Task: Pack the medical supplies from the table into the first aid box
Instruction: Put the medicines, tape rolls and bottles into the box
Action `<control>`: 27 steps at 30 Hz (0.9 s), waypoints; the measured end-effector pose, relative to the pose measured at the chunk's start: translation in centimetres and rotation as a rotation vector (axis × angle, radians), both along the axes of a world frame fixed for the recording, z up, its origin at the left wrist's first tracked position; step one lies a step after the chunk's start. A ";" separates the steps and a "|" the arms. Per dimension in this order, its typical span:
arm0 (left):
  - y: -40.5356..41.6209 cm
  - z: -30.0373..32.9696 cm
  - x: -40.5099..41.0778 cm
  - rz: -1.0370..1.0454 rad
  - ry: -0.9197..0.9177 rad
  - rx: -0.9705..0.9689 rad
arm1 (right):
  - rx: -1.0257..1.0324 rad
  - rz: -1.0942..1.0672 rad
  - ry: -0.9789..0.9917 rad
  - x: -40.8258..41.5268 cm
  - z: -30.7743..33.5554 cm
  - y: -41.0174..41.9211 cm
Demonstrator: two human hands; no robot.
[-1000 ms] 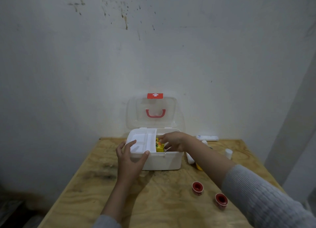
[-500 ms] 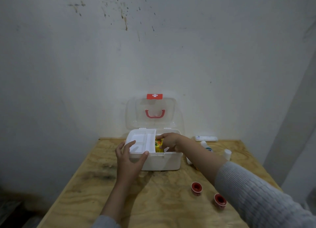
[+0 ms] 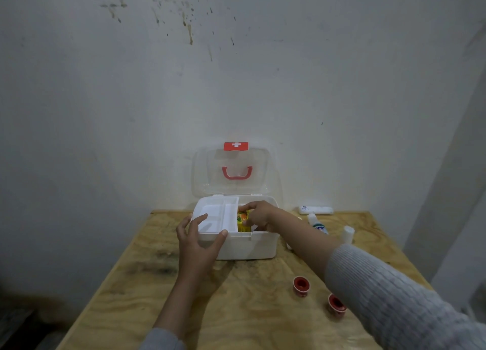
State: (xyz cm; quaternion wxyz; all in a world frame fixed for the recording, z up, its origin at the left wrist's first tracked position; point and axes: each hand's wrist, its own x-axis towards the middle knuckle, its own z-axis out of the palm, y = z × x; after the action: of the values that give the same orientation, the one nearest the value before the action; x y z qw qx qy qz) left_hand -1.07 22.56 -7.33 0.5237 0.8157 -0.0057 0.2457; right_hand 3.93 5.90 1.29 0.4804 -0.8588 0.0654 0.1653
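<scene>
A white first aid box (image 3: 247, 246) stands open at the back middle of the wooden table, its clear lid (image 3: 234, 171) with a red handle upright against the wall. A white inner tray (image 3: 218, 214) fills the box's left half. My left hand (image 3: 196, 240) grips the box's front left corner. Reaching into the right half, my right hand (image 3: 256, 214) has its fingers closed around a yellow packet (image 3: 242, 218) with a colourful print, mostly hidden by the hand. On the table lie two red tape rolls (image 3: 301, 285) (image 3: 336, 303).
Right of the box stand a white bottle with a blue label (image 3: 317, 223) and a small white container (image 3: 348, 232). A flat white case (image 3: 315, 210) lies against the wall. The plywood table (image 3: 249, 320) has its edges left and right; a white wall is close behind.
My right hand has pushed the yellow packet slightly deeper into the box's right half. My left hand keeps its hold on the front left corner.
</scene>
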 end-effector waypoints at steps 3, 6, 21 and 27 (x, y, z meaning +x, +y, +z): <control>0.0 0.0 0.0 0.005 0.003 0.005 | 0.009 0.005 0.003 -0.1 -0.1 0.0; -0.1 0.2 -0.2 0.002 0.013 0.004 | -0.030 0.032 -0.001 0.0 -0.1 -0.1; 0.0 0.8 -0.4 -0.024 -0.005 -0.020 | -0.155 0.052 -0.255 -6.2 6.6 -6.6; -0.2 0.7 -0.4 -0.024 -0.003 -0.019 | -0.409 0.089 -0.287 -14.0 4.8 -12.1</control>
State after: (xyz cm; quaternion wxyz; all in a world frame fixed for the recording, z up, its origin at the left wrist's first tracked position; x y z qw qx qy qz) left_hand -1.52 22.40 -6.64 0.5345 0.8101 -0.0138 0.2406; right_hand -10.04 -6.17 6.07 0.2930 -0.9549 -0.0094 0.0462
